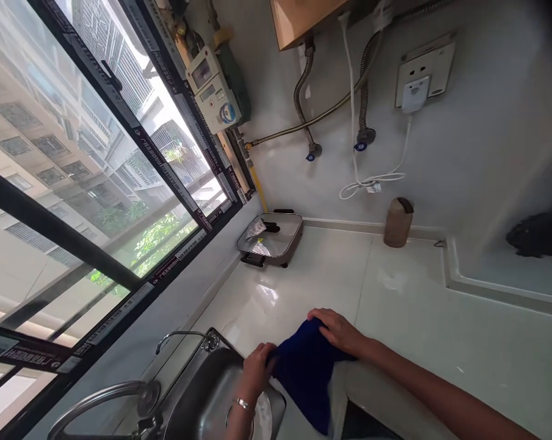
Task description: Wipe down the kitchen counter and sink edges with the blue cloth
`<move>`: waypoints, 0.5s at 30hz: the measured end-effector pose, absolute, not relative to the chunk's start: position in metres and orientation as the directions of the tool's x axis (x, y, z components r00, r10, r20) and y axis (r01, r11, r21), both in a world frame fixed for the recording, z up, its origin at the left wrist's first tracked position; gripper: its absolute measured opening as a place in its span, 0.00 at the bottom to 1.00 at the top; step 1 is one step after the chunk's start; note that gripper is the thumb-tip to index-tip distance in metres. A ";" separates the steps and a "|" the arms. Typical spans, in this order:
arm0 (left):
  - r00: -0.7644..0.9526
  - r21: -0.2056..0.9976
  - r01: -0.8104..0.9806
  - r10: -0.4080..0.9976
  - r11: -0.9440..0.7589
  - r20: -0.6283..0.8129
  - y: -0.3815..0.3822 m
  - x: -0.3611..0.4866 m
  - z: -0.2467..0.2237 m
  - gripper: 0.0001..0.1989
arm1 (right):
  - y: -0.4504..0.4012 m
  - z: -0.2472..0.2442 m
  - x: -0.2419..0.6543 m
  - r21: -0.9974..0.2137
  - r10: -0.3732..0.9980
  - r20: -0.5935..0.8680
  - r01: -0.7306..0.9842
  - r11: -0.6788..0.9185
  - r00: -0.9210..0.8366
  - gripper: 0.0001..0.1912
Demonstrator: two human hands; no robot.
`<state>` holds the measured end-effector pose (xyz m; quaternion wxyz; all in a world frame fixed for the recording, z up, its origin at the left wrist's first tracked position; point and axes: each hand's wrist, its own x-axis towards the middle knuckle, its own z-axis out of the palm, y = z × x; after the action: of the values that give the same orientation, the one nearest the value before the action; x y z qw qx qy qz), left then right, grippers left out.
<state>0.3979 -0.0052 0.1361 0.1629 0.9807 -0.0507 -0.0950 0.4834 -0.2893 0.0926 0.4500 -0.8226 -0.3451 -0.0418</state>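
Note:
A dark blue cloth [307,370] is stretched between my two hands over the edge of the counter beside the sink, its lower part hanging down. My left hand [256,368], with a silver bracelet on the wrist, is closed on the cloth's left corner near the sink rim. At the cloth's upper right edge, my right hand [337,330] grips it with bent fingers. Below my left forearm, something white [263,418] lies in the steel sink [203,391], partly hidden by the arm.
An electric pan with a glass lid [276,235] stands in the counter's back corner. A brown container [398,223] is by the wall. Two taps, a thin one [184,334] and a larger curved one [106,394], rise beside the sink. A window frame [166,275] runs along the left.

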 end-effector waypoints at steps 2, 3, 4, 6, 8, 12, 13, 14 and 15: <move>0.987 0.279 -0.082 -0.117 -0.957 -0.111 -0.007 0.407 0.159 0.18 | -0.299 0.117 0.489 -0.724 0.491 0.430 0.614 -0.313 0.757 0.26; 0.992 0.229 -0.089 -0.108 -0.969 -0.070 -0.009 0.413 0.172 0.20 | -0.302 0.132 0.493 -0.722 0.469 0.457 0.623 -0.301 0.756 0.26; 0.994 0.169 -0.091 -0.099 -0.981 -0.037 -0.011 0.419 0.186 0.21 | -0.304 0.147 0.498 -0.713 0.446 0.485 0.635 -0.296 0.752 0.25; 0.996 0.084 -0.085 -0.081 -0.993 0.047 -0.016 0.432 0.214 0.19 | -0.306 0.180 0.509 -0.694 0.397 0.541 0.661 -0.287 0.741 0.22; 0.986 0.060 -0.066 -0.056 -0.996 0.160 -0.020 0.443 0.242 0.20 | -0.306 0.212 0.518 -0.671 0.346 0.595 0.686 -0.283 0.725 0.19; 0.919 0.053 -0.030 -0.007 -0.998 0.395 -0.020 0.454 0.278 0.18 | -0.305 0.249 0.522 -0.614 0.282 0.688 0.744 -0.265 0.669 0.16; 0.911 0.045 -0.027 -0.006 -0.999 0.412 -0.018 0.452 0.280 0.18 | -0.306 0.248 0.521 -0.603 0.286 0.697 0.753 -0.263 0.658 0.15; 0.915 0.037 -0.025 -0.008 -0.999 0.404 -0.015 0.447 0.278 0.17 | -0.307 0.243 0.518 -0.597 0.304 0.695 0.758 -0.262 0.652 0.15; 0.927 0.030 -0.029 -0.016 -0.999 0.374 -0.013 0.441 0.271 0.16 | -0.309 0.232 0.514 -0.596 0.331 0.683 0.759 -0.263 0.651 0.15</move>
<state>0.4409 -0.0129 0.2714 0.0173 0.9815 -0.0117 0.1902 0.5143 -0.3089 0.2325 0.4913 -0.7643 -0.3565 -0.2176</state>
